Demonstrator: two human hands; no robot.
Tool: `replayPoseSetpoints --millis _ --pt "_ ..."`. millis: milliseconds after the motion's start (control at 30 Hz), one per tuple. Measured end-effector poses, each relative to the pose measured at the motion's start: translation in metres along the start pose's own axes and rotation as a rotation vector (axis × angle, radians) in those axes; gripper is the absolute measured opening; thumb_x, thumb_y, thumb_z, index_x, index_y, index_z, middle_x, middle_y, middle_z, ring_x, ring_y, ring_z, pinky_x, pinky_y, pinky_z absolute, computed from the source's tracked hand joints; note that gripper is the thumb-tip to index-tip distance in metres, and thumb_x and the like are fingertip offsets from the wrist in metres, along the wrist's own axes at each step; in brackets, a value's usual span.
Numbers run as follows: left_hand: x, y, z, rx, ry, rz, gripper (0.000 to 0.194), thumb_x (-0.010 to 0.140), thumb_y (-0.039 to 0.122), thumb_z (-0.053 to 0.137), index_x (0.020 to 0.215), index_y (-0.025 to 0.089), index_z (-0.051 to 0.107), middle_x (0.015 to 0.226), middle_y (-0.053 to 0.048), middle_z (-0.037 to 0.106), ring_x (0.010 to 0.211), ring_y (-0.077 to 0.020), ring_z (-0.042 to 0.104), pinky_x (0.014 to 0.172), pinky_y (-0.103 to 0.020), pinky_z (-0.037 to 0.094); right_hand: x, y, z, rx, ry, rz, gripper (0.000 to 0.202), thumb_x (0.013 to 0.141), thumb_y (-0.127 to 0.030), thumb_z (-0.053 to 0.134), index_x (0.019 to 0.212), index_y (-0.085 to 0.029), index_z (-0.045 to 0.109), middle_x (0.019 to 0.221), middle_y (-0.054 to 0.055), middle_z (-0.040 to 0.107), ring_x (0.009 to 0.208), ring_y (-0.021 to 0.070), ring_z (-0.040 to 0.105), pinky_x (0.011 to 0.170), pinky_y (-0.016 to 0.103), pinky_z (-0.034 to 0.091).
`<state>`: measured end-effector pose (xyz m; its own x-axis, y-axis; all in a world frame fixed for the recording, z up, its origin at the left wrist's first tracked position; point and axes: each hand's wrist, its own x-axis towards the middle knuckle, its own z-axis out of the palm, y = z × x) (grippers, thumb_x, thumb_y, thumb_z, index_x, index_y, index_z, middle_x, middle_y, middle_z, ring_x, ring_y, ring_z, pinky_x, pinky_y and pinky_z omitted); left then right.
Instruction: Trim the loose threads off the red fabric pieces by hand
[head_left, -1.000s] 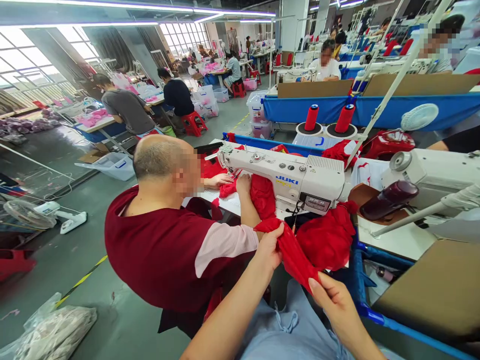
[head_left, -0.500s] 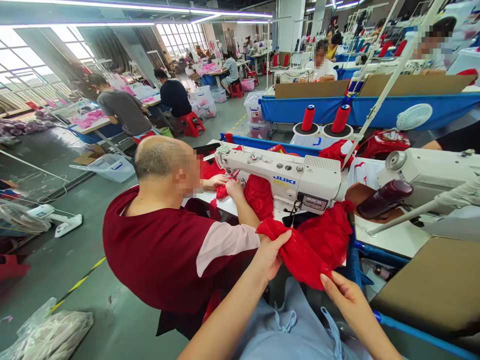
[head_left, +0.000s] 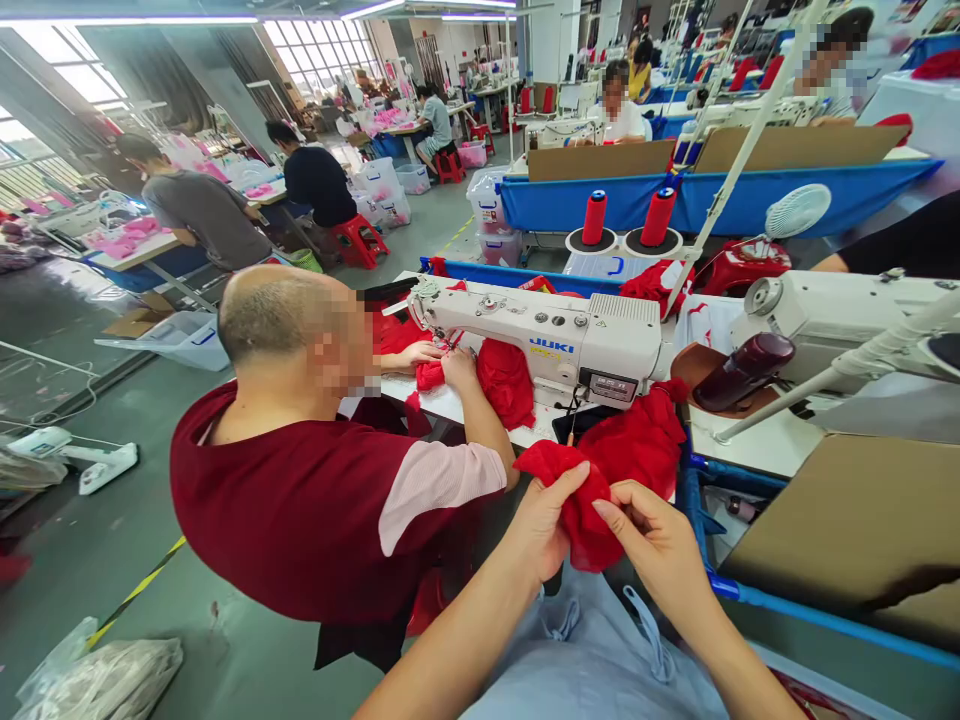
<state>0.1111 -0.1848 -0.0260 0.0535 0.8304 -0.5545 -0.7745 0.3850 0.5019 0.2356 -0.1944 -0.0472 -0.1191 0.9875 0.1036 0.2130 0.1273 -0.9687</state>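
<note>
Busy sewing room, red cloth (head_left: 592, 535) caught between both hands

Closest up, the left hand (head_left: 544, 525) has its thumb over one bunched part of the red cloth, and the right hand (head_left: 664, 535) pinches the other side, fingers nearly closed. It's held above the light blue garment (head_left: 592, 665), folded up rather than spread flat. Can't really make out from here whether any seam on it is finished, so I'd call that part unknown.

Just past it, a red heap (head_left: 637, 440) sits at the near end of the white desk (head_left: 450, 406). Alongside, a co-worker in maroon (head_left: 315, 500) has both hands on another red piece (head_left: 429, 376) at the needle end of the sewing machine (head_left: 555, 335), so that one looks partway through. Behind that, two red spools (head_left: 595, 218) (head_left: 658, 218) stand upright, with more people at machines way back.
</note>
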Motion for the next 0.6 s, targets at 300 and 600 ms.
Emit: replayPoseSetpoints --millis 300,600 --pt "0.01 0.01 -0.009 -0.006 0.032 -0.008 0.032 0.053 0.027 0.09 0.067 0.014 0.064 0.063 0.0 0.069 0.056 -0.011 0.061 0.06 -0.022 0.046 0.002 -0.007 0.003 0.062 -0.107 0.07 0.041 0.087 -0.053 0.053 0.063 -0.021 0.047 0.057 -0.004 0.04 0.052 0.0113 0.036 0.046 0.022 0.032" --pt "0.025 0.021 -0.016 0.01 -0.031 -0.128 0.026 0.062 0.027 0.086 0.072 0.013 0.066 0.068 -0.003 0.072 0.058 -0.0134 0.066 0.062 -0.024 0.051 0.0 -0.007 0.004 0.014 -0.108 0.028 0.04 0.089 -0.05 0.051 0.063 -0.021 0.048 0.059 -0.003 0.043 0.055 0.0127 0.04 0.05 0.023 0.036"
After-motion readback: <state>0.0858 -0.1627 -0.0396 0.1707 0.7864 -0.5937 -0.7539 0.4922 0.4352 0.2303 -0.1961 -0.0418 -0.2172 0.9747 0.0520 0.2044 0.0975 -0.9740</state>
